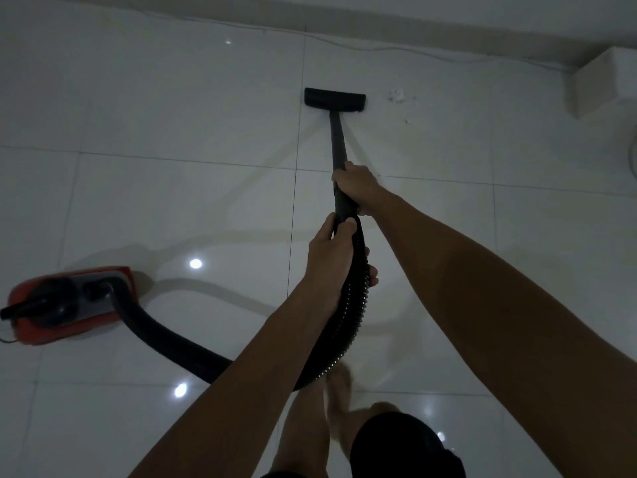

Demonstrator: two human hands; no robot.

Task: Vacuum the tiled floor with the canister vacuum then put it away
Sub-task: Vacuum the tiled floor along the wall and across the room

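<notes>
A red canister vacuum (74, 305) sits on the glossy white tiled floor (172, 115) at the left. Its black ribbed hose (179, 346) curves right and up to a black wand (338, 139). The wand ends in a flat black floor nozzle (334, 100) lying on the tiles near the far wall. My right hand (355, 188) grips the wand's lower end. My left hand (331, 257) holds the hose just below it. Small white debris (396, 95) lies on the floor to the right of the nozzle.
A wall skirting (413, 25) runs along the top, with a thin white cable (379, 46) lying beside it. A white box (605, 81) stands in the far right corner. My bare legs and feet (339, 401) are at the bottom. A thin cord (7, 339) leaves the canister's left end.
</notes>
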